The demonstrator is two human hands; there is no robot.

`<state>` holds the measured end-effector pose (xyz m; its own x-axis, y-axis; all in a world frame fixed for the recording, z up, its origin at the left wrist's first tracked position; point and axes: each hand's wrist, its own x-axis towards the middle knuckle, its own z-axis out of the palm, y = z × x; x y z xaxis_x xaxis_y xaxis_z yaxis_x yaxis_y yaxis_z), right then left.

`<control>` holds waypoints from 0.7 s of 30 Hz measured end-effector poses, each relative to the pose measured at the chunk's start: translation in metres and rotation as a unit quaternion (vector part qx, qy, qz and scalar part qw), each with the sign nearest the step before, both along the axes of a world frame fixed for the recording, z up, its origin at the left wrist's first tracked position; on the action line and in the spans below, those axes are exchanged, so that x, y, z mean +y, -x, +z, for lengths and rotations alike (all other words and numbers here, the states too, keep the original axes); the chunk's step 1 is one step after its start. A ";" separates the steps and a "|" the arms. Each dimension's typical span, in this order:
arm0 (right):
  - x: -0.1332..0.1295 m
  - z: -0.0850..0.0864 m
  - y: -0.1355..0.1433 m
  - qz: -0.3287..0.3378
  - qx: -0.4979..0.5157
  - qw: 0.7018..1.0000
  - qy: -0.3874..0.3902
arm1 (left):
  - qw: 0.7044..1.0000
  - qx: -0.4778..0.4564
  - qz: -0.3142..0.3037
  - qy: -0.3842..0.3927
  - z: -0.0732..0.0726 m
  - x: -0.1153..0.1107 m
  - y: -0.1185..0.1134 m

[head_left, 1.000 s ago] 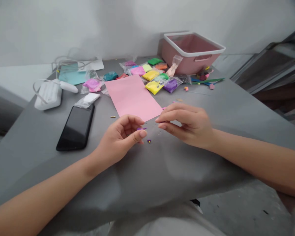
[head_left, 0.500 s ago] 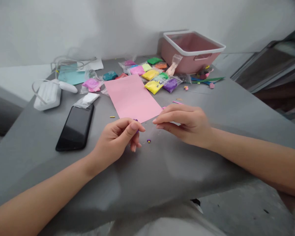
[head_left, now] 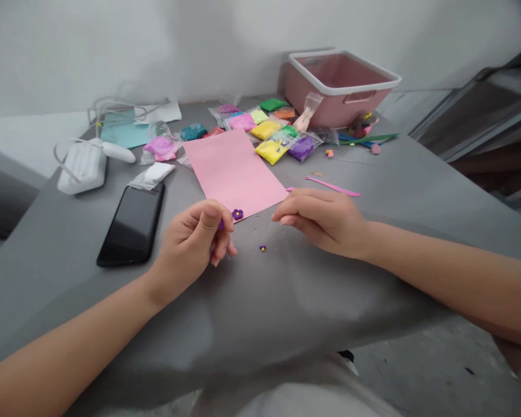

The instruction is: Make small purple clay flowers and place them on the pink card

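My left hand (head_left: 195, 246) is closed, thumb against curled fingers. A bit of purple clay (head_left: 221, 225) shows at its fingertips, mostly hidden. Just beside those fingers, a small purple clay flower with a yellow centre (head_left: 237, 214) is at the near corner of the pink paper (head_left: 237, 165). A smaller purple and yellow clay piece (head_left: 263, 248) lies on the grey table between the hands. My right hand (head_left: 323, 223) hovers to the right of the paper, fingers bent and drawn together; whether anything is between them is hidden. Behind it lies a pink modelling tool (head_left: 334, 186).
A black phone (head_left: 132, 226) and a white power strip (head_left: 83, 167) are on the left. Several bags of coloured clay, among them a purple one (head_left: 303, 149), lie behind the paper. A pink basket (head_left: 325, 104) stands at the back wall.
My left hand has drawn back to the left, uncovering the purple flower. My right hand has shifted slightly down, and more of the pink tool shows.
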<state>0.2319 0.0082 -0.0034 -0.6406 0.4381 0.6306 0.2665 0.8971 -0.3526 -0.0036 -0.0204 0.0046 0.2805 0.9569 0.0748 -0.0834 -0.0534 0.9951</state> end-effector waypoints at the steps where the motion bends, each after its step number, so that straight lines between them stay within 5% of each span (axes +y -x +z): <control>1: 0.000 0.000 -0.001 0.004 -0.014 1.000 -0.014 | 1.000 0.000 -0.006 0.003 0.000 0.000 -0.001; 7: 0.002 -0.002 -0.003 0.009 -0.062 0.991 -0.119 | 1.000 0.004 -0.017 0.009 0.003 -0.001 -0.004; 21: 0.005 -0.002 -0.005 0.005 -0.113 0.987 -0.115 | 0.996 -0.024 -0.083 0.030 0.002 -0.004 -0.002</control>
